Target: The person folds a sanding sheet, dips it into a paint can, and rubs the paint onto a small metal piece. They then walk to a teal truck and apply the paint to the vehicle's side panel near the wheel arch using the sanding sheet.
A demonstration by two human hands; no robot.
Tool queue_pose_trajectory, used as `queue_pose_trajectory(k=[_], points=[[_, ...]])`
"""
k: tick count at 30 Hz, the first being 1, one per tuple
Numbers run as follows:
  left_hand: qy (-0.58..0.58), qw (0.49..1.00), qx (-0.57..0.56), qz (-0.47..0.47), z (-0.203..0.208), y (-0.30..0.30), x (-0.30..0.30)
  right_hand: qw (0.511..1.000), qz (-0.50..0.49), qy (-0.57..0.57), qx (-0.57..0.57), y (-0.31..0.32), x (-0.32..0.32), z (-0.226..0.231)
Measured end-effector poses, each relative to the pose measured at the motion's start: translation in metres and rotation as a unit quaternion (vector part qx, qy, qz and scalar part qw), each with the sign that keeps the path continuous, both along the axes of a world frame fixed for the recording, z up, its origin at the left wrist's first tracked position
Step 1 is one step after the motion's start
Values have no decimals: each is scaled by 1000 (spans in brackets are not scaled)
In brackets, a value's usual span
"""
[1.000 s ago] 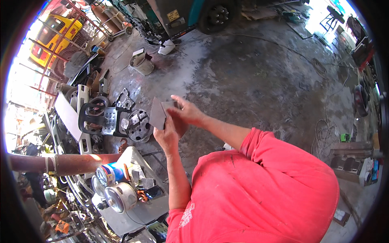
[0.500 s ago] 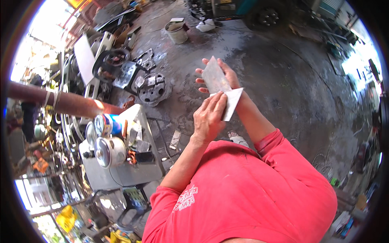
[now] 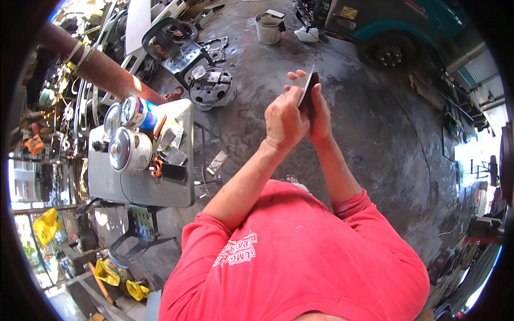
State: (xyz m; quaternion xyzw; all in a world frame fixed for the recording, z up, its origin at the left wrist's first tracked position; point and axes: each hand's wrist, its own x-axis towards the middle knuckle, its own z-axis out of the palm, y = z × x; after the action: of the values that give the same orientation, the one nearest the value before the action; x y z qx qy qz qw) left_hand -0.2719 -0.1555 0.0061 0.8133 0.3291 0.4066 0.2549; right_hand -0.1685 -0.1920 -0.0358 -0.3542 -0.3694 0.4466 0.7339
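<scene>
So I'm seeing the left hand (image 3: 286, 120) and right hand (image 3: 320, 115) pinching a thin plate (image 3: 308, 91) between them (nearly edge-on to me), grey surface (image 3: 156, 191) off left.

Cannot see the whole thin, flat, pale-edged plate (image 3: 309, 87), nearly edge-on and partly hidden by the bare left hand (image 3: 285, 119), nor all the fingers of the bare right hand (image 3: 319, 115). Can see only a scrap of the sandalled foot (image 3: 292, 177) past the red cloth shirt (image 3: 316, 246). Cannot follow the dark-and-teal vehicle (image 3: 385, 21) or the long, flat white panel (image 3: 139, 27) beyond the top edge, nor identify small, flat grey pieces (image 3: 175, 156) on the grey rectangular table (image 3: 142, 190).
</scene>
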Motion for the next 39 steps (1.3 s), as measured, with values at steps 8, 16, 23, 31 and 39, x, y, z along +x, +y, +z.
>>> queue_pose_trajectory(k=[8, 16, 23, 31, 39], points=[[23, 994, 56, -87, 2, -27, -20, 978, 39, 202, 27, 19, 21, 0], [-28, 995, 88, 35, -40, 4, 1, 993, 41, 107, 40, 29, 4, -8], [-32, 991, -40, 121, 5, 19, -10, 984, 32, 155, -77, 21, -6, -8], [-16, 989, -44, 138, -13, 16, -6, 990, 30, 131, -52, 22, -12, -12], [66, 994, -82, 30, -21, -5, -16, 968, 94, 233, 0, 22, 1, -19]])
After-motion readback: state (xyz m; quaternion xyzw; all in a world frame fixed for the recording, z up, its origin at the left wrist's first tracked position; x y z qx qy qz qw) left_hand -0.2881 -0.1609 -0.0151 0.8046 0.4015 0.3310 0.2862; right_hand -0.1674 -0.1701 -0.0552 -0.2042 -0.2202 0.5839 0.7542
